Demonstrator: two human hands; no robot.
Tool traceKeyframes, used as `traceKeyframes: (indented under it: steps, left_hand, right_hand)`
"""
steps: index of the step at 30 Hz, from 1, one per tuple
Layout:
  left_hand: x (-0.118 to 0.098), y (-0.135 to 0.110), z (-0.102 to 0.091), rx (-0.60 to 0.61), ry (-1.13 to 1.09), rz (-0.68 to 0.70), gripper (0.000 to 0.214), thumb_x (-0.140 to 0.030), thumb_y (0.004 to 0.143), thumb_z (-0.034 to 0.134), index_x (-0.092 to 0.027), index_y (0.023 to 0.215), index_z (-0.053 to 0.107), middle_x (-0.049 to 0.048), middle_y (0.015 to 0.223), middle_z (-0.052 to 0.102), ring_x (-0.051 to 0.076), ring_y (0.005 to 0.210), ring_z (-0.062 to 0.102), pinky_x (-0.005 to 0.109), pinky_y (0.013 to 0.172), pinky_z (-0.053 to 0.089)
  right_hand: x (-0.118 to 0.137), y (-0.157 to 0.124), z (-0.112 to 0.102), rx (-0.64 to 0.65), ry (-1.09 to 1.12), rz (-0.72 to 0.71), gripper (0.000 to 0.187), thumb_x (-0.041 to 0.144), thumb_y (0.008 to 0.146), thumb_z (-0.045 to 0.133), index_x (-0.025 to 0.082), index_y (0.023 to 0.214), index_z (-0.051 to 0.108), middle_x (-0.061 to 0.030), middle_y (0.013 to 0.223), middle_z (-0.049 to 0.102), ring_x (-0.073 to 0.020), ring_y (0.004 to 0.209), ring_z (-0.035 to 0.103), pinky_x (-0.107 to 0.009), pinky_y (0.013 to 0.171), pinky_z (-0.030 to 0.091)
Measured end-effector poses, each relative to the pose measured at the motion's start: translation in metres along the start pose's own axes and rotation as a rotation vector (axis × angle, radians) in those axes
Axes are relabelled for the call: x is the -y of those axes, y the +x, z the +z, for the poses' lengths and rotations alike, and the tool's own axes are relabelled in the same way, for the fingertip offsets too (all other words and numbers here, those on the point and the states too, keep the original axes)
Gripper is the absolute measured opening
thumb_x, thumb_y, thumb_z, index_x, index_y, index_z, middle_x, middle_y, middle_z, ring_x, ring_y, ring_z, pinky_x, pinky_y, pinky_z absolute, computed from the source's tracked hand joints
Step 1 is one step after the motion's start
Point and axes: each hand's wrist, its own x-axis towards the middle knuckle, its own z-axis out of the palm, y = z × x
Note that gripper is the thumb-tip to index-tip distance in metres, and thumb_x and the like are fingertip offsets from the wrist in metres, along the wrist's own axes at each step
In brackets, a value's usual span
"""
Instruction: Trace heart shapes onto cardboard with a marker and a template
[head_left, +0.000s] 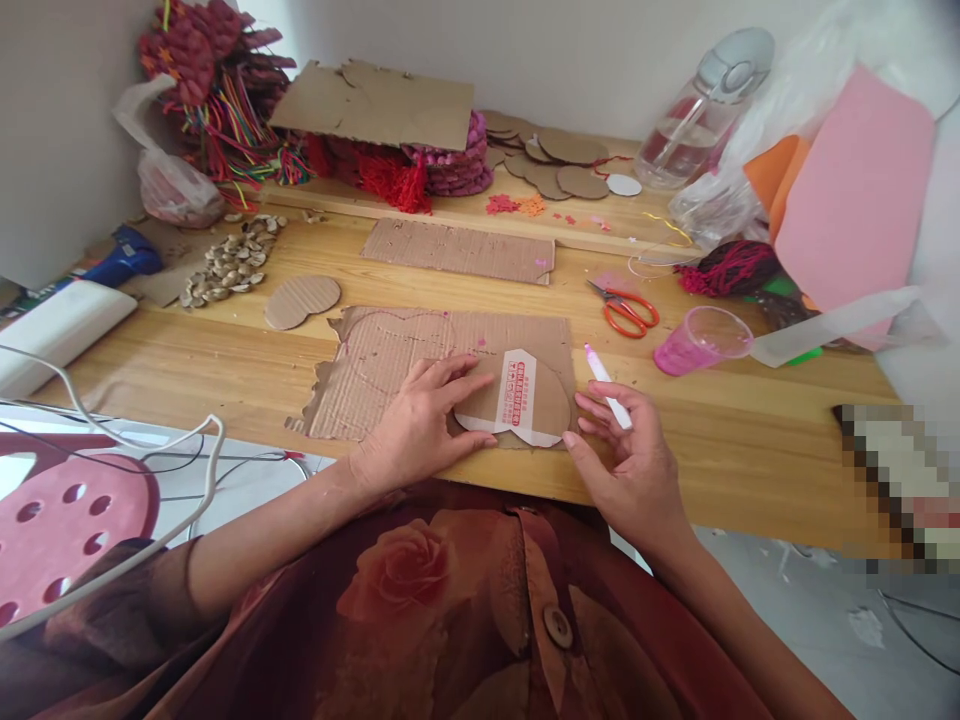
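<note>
Corrugated cardboard sheet (375, 365) lies flat near the front edge of the wooden table (750, 440), and everything else is placed from it. On the sheet's right end rests a heart-shaped template (521, 400), cut from printed card with a red label showing. The left hand (420, 425) lies on the sheet with its fingers spread wide and flat, the fingertips pressing on the template's left lobe. The right hand (626, 455) sits just off the sheet's right edge, closed loosely around a white pen (604, 380) whose pink tip points away from the person; its fingertips are close beside the template's right edge. To the right of the sheet lie red-handled scissors (628, 308), and farther right stands a pink cup (701, 340). Just beyond the sheet's left corner lies a small cardboard heart (301, 300), and behind the sheet lies a long cardboard strip (457, 250).
</note>
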Motion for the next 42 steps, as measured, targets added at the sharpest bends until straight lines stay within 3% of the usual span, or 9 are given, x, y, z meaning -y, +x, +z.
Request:
traceKeyframes:
  steps: [11,17,23,42]
  left_hand:
    - [0.000,-0.003,0.006,-0.052,0.042,0.015,0.071,-0.054,0.078,0.086,-0.020,0.137,0.065,0.0150,0.133,0.062,0.033,0.121,0.058,0.055,0.107,0.051]
    - [0.016,0.010,0.000,0.037,-0.017,0.080,0.076,-0.063,0.075,0.085,-0.021,0.136,0.066,0.0138,0.133,0.061,0.033,0.125,0.057,0.054,0.109,0.049]
    - [0.025,0.020,-0.010,0.132,-0.090,0.077,0.074,-0.063,0.075,0.085,-0.025,0.137,0.067,0.0119,0.133,0.061,0.033,0.129,0.055,0.055,0.114,0.046]
    - [0.028,0.019,-0.012,0.135,-0.182,0.110,0.079,-0.060,0.073,0.088,-0.026,0.140,0.065,0.0134,0.138,0.061,0.034,0.135,0.055,0.054,0.117,0.045]
  right_hand:
    - [-0.003,0.000,-0.003,0.044,-0.034,-0.010,0.058,0.026,0.086,0.076,0.033,0.137,0.048,-0.0078,0.144,0.058,-0.0277,0.134,0.063,-0.049,0.108,0.060]
    - [0.003,-0.005,-0.005,0.022,0.010,0.017,0.053,0.026,0.088,0.075,0.033,0.133,0.050,-0.0074,0.143,0.056,-0.0266,0.131,0.064,-0.041,0.097,0.067]
    - [0.007,-0.010,-0.002,0.019,-0.057,0.002,0.054,0.025,0.089,0.073,0.031,0.137,0.049,-0.0100,0.141,0.057,-0.0285,0.128,0.065,-0.041,0.090,0.070]
    - [0.007,-0.007,0.001,-0.010,-0.172,-0.055,0.051,0.031,0.088,0.076,0.028,0.134,0.053,-0.0118,0.135,0.063,-0.0296,0.117,0.071,-0.043,0.081,0.072]
